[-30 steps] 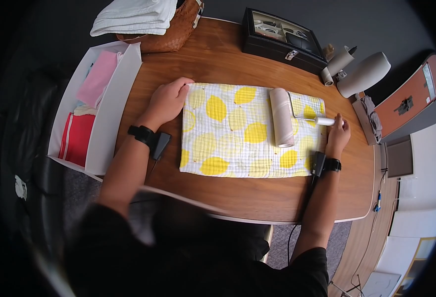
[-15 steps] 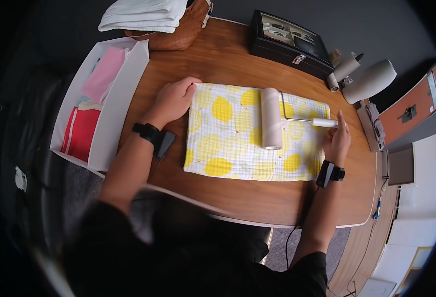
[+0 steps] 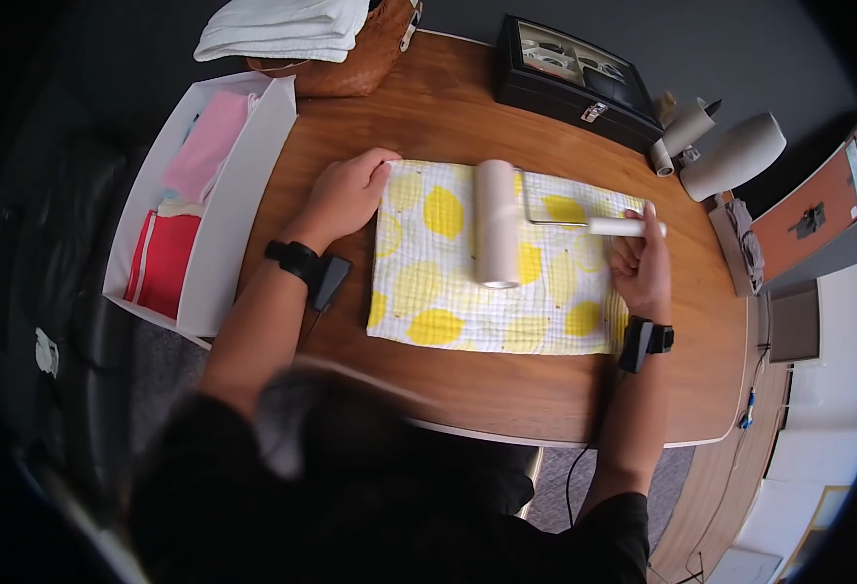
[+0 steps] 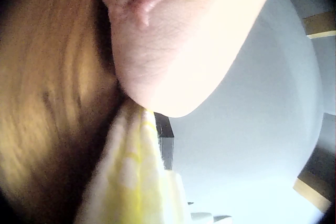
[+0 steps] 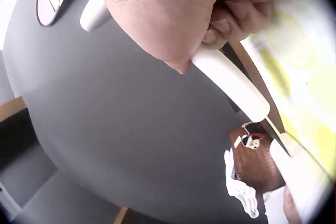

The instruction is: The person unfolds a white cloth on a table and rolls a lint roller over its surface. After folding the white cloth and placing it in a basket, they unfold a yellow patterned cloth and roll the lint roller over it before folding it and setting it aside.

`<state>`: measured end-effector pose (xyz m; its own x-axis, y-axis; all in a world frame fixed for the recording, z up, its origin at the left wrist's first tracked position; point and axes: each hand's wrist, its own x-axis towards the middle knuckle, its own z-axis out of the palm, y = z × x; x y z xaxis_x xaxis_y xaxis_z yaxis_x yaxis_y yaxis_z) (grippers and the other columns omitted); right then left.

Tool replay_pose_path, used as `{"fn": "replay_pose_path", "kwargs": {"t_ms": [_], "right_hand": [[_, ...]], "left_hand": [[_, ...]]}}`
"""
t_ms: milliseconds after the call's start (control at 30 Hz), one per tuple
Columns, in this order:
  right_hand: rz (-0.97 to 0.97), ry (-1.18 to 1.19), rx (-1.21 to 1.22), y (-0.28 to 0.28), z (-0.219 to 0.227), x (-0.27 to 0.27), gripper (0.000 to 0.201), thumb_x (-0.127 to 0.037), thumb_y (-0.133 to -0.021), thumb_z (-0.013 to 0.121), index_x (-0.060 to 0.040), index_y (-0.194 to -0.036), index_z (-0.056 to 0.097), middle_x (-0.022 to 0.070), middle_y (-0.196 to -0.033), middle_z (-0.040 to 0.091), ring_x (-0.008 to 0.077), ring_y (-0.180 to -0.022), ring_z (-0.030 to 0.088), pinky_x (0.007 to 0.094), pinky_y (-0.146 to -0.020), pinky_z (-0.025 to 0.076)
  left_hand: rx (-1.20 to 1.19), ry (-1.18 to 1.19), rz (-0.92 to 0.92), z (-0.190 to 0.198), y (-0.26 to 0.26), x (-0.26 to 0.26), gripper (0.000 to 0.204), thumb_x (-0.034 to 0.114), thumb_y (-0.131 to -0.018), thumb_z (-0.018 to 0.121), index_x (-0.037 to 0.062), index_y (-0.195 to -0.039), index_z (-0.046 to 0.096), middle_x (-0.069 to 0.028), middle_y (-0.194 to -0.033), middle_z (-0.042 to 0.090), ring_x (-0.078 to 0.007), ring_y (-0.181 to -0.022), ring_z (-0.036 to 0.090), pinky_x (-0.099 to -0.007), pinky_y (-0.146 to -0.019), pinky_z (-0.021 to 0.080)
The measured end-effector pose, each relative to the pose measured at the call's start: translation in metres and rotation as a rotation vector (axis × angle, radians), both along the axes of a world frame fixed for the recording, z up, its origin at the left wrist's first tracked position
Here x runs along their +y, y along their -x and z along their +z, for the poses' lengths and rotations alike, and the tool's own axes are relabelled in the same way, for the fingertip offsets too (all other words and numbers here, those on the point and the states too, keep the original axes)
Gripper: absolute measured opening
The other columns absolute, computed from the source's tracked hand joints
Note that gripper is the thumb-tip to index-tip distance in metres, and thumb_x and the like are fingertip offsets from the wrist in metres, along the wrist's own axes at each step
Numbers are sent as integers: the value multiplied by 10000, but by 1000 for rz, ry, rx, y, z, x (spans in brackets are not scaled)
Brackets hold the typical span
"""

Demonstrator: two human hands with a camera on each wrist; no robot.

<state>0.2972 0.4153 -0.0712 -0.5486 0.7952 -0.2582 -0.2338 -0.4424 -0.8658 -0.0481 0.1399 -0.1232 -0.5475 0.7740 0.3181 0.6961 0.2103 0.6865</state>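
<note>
A folded white cloth with yellow lemons (image 3: pixel 419 282) lies flat on the wooden table. My left hand (image 3: pixel 346 200) pinches its upper left corner; in the left wrist view the cloth (image 4: pixel 136 182) runs out from under the fingers of that hand (image 4: pixel 168 40). My right hand (image 3: pixel 646 273) grips the white handle (image 3: pixel 613 227) of a lint roller, whose pale cylinder (image 3: pixel 497 224) stands across the middle of the cloth. The right wrist view has the hand (image 5: pixel 178 14) curled round the handle (image 5: pixel 231 85), its fingers bent.
Left of the cloth, a white box (image 3: pixel 238 209) holds pink and red cloths. Behind are a brown woven bag (image 3: pixel 360 68) with white folded cloth (image 3: pixel 282 29) on it, and a black display case (image 3: pixel 579 92). A pale vase (image 3: pixel 735 156) and a small box (image 3: pixel 737 243) are at the right.
The roller has moved left across the cloth, from its right part to near the middle, with my right hand following. My left hand keeps its hold on the corner.
</note>
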Motion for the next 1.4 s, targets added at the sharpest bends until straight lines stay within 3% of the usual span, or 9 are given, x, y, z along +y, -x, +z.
{"fn": "replay_pose_path", "kwargs": {"t_ms": [167, 267, 633, 933, 1233, 1400], "right_hand": [[-157, 31, 252, -45, -17, 51, 258, -323, -1099, 626, -79, -1023, 664, -66, -597, 340, 66, -499, 273, 258, -464, 213], [-307, 17, 246, -51, -13, 55, 273, -324, -1094, 630, -59, -1047, 677, -66, -594, 329, 67, -499, 289, 255, -459, 224], [-165, 4, 177, -30, -10, 33, 290, -324, -1110, 579, -62, -1002, 645, -56, -578, 349, 83, -499, 315, 273, -480, 237], [-185, 48, 239, -37, -11, 37, 289, -314, -1092, 586, -64, -956, 633, -46, -578, 355, 90, -503, 317, 277, -482, 239], [-302, -9, 102, -20, -3, 21, 324, -377, -1104, 582, -91, -962, 636, -54, -598, 347, 89, -503, 307, 281, -476, 229], [-120, -149, -35, -1, 2, -1, 390, -446, -1111, 607, -94, -950, 648, -58, -618, 373, 78, -520, 324, 273, -488, 240]], "left_hand": [[0, 19, 1, 2, 1, 0, 260, 239, -1098, 546, 89, -1236, 706, -192, -1091, 779, -419, -1024, 732, -507, -880, 572], [-1, 11, -9, -2, 3, 1, 260, 238, -1098, 545, 86, -1235, 705, -193, -1097, 778, -416, -1026, 732, -509, -879, 570], [0, -4, -12, -2, 2, 1, 265, 224, -1101, 540, 71, -1251, 695, -194, -1105, 777, -413, -1037, 731, -495, -887, 569], [-10, 2, -15, -2, 2, 2, 266, 214, -1098, 549, 65, -1261, 696, -206, -1103, 776, -414, -1036, 736, -483, -882, 574], [-24, 9, -9, 3, -1, 1, 262, 219, -1098, 548, 66, -1250, 698, -194, -1119, 777, -408, -1054, 733, -480, -895, 574], [-8, 3, -2, 0, 0, 1, 264, 224, -1099, 547, 68, -1249, 699, -188, -1124, 778, -406, -1062, 732, -479, -899, 573]]}}
